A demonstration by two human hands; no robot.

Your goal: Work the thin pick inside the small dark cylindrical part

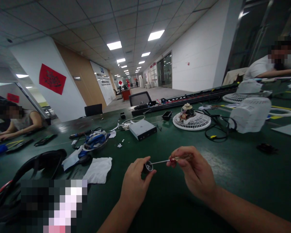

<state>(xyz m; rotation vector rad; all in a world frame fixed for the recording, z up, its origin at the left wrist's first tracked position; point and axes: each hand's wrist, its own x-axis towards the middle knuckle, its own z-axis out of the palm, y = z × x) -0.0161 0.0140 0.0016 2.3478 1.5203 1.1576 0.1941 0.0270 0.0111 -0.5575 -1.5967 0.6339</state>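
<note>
Between the thumb and fingers of my left hand (135,181) is a small round black part (149,166) with a pale rim, its open face turned right toward the screwdriver. My right hand (196,173) grips a screwdriver (161,161) by its amber, see-through handle. The thin metal shaft points left, and its tip reaches the inside of the round part. Whether the tip sits in a screw is too small to tell. Both hands are held above the green table (165,207).
Beyond my hands lie a grey disc drive (142,129), a small black box (167,115) and a white fan grille with a motor (191,121). A white housing (251,115) with black cable stands right. Left are white tissue (98,170) and headphones (38,161). Two people sit at the sides.
</note>
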